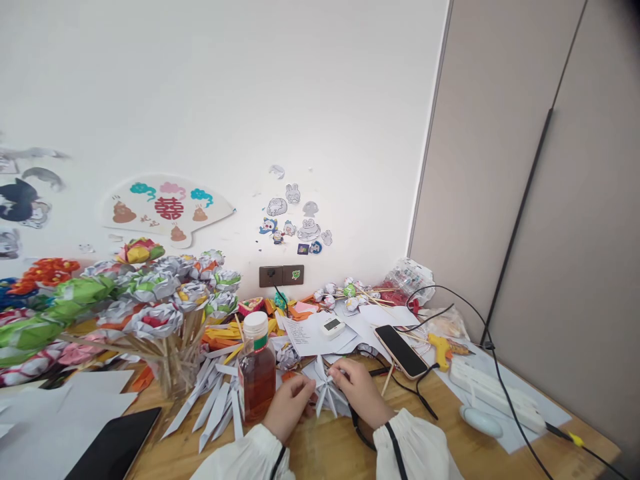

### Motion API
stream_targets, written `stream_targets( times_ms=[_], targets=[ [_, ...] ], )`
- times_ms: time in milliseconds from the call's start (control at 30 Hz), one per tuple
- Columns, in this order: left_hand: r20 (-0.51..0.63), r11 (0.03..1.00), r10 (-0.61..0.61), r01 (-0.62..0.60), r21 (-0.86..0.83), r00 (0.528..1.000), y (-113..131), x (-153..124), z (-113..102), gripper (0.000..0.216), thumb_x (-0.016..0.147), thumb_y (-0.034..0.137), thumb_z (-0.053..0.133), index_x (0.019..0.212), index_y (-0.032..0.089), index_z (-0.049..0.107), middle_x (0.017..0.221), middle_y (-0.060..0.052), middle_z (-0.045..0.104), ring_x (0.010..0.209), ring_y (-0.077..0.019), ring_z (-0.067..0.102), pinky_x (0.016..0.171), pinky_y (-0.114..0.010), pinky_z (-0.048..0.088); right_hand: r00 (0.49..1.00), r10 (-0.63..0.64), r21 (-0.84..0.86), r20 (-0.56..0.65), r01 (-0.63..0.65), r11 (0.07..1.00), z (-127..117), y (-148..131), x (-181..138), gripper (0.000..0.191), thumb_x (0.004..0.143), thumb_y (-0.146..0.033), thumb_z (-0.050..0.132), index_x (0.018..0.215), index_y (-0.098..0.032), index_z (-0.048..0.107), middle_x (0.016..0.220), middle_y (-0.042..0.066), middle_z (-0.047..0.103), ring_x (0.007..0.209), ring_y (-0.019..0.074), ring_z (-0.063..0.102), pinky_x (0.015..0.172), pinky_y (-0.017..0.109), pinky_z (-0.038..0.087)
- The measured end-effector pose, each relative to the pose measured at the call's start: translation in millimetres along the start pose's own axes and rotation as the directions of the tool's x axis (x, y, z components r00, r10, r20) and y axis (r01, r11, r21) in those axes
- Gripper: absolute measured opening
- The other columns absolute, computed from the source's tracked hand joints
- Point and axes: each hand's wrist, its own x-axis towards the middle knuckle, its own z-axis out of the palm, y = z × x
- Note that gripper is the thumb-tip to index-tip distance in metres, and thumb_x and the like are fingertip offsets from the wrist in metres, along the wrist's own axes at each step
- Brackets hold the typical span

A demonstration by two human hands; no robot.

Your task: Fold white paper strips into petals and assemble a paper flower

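My left hand (289, 405) and my right hand (359, 392) meet at the near middle of the wooden table (325, 453), both closed on a folded white paper piece with pointed petals (326, 393). The paper stands between the two hands, its tips fanning up and down. Just left of my left hand stands a bottle of amber-red liquid with a white cap (257, 370). Both wrists wear white sleeves.
Folded white paper strips (213, 400) lie left of the bottle. Paper flowers on sticks (150, 307) crowd the left. A phone (401, 351), yellow glue gun (441, 348), white power strip (495, 393), cables and a dark tablet (117, 443) lie around.
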Motion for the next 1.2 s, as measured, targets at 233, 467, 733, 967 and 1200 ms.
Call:
stream_targets(
  times_ms=[233, 467, 733, 967, 1200],
  targets=[
    [0.23, 0.929, -0.213, 0.27, -0.254, 0.95, 2, -4, 5, 0.04, 0.056, 0.055, 0.055, 0.067, 0.017, 0.046, 0.053, 0.003, 0.055, 0.046, -0.0138, 0.057, 0.042, -0.022, 0.038, 0.996, 0.065, 0.157, -0.058, -0.055, 0.986, -3, -9, 1, 0.027, 0.08, -0.033, 0.038, 0.064, -0.016, 0.053, 0.054, -0.003, 0.045, 0.052, 0.0108, 0.042, 0.051, 0.021, 0.031],
    [0.454, 0.808, -0.188, 0.4, -0.433, 0.871, 3, -12, 4, 0.034, 0.068, 0.045, 0.051, 0.084, 0.016, 0.045, 0.076, -0.006, 0.063, 0.063, -0.0164, 0.062, 0.058, -0.028, 0.045, 0.981, 0.189, 0.394, -0.043, -0.157, 0.906, 2, -8, 1, 0.03, 0.076, -0.042, 0.042, 0.071, -0.015, 0.055, 0.056, -0.002, 0.047, 0.051, 0.0105, 0.042, 0.049, 0.021, 0.034],
    [0.462, 0.819, -0.215, 0.417, -0.394, 0.86, 0, -13, 8, 0.038, 0.061, 0.048, 0.057, 0.079, 0.018, 0.042, 0.075, -0.004, 0.061, 0.062, -0.0168, 0.062, 0.061, -0.032, 0.044, 0.959, 0.275, 0.677, 0.069, -0.248, 0.693, 6, -12, -1, 0.031, 0.073, -0.046, 0.046, 0.075, -0.016, 0.054, 0.063, -0.001, 0.05, 0.054, 0.0102, 0.047, 0.052, 0.022, 0.038],
    [0.408, 0.862, -0.167, 0.334, -0.381, 0.898, -6, -11, 14, 0.04, 0.055, 0.049, 0.062, 0.073, 0.015, 0.05, 0.069, -0.001, 0.057, 0.057, -0.0114, 0.059, 0.058, -0.026, 0.043, 0.935, 0.342, 0.719, 0.091, -0.299, 0.627, 19, -15, -5, 0.033, 0.072, -0.049, 0.046, 0.076, -0.017, 0.052, 0.059, -0.002, 0.047, 0.051, 0.0103, 0.046, 0.047, 0.021, 0.038],
    [0.373, 0.814, -0.099, 0.291, -0.503, 0.922, -3, -11, 14, 0.035, 0.058, 0.043, 0.064, 0.077, 0.015, 0.051, 0.073, -0.003, 0.061, 0.06, -0.0103, 0.06, 0.06, -0.022, 0.043, 0.947, 0.319, 0.597, -0.041, -0.233, 0.768, 16, -19, -2, 0.033, 0.074, -0.048, 0.044, 0.076, -0.018, 0.056, 0.066, 0.0, 0.051, 0.057, 0.0121, 0.048, 0.05, 0.022, 0.04]
  ],
)
